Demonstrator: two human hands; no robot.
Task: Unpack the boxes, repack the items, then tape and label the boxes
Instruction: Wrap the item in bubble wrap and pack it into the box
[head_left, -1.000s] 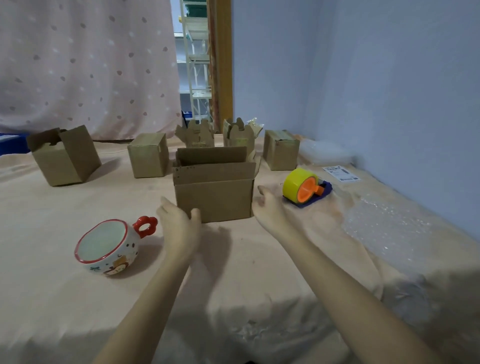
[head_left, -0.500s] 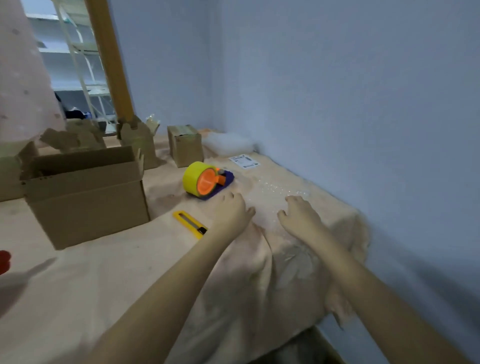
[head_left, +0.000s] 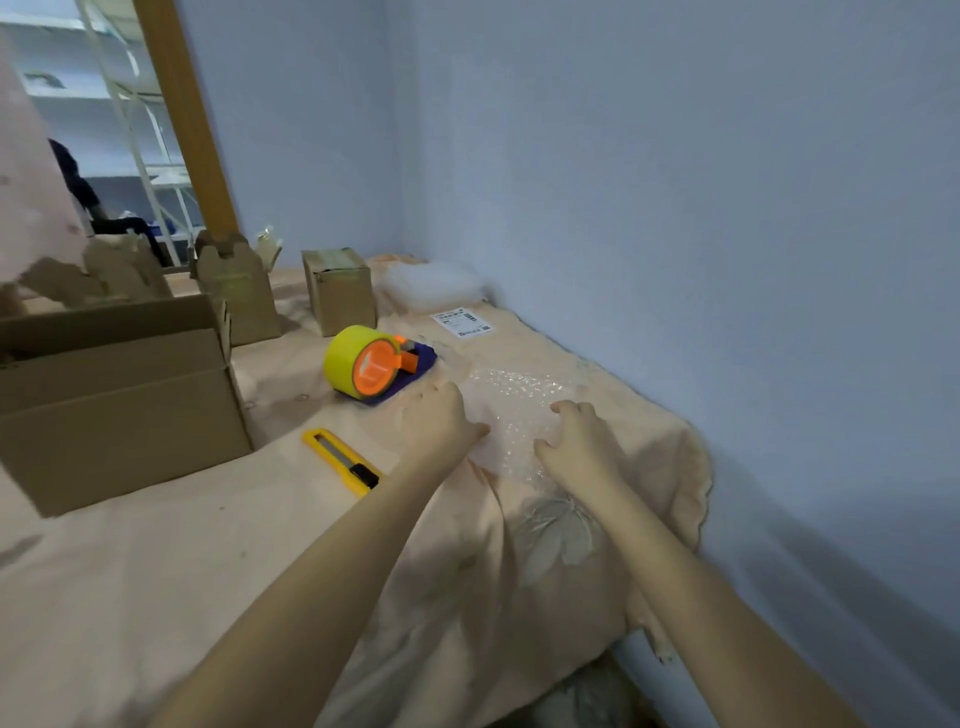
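Seen from a head-worn camera, looking forward and down. Counter (head_left: 130, 571) draped in peach cloth, rumpled and hanging over the corner at 5 o'clock. Pale blue wall (head_left: 675, 208) close along the right side, meeting the counter's far edge near 12 o'clock. Wooden post (head_left: 187, 119) and white shelving (head_left: 150, 171) visible beyond, at 11 o'clock.

Sheet of clear bubble wrap (head_left: 519, 405) spread flat on the cloth just right of centre. Left hand (head_left: 441, 426) laid on its left edge, fingers curled onto the sheet; unclear whether pinching it. Right hand (head_left: 582, 441) laid on its near right part, fingers bent against the plastic, grip likewise not discernible.

Yellow tape roll in an orange and blue dispenser (head_left: 374, 364) just beyond the left hand, at 11 o'clock. Yellow utility knife (head_left: 343, 462) lying flat at 9 o'clock of the left hand. Large open cardboard box (head_left: 114, 395) at far left. Smaller closed box (head_left: 340, 288) and two open ones behind it. White shipping label (head_left: 462, 323) flat at 12 o'clock, beside a heap of more bubble wrap (head_left: 431, 283).
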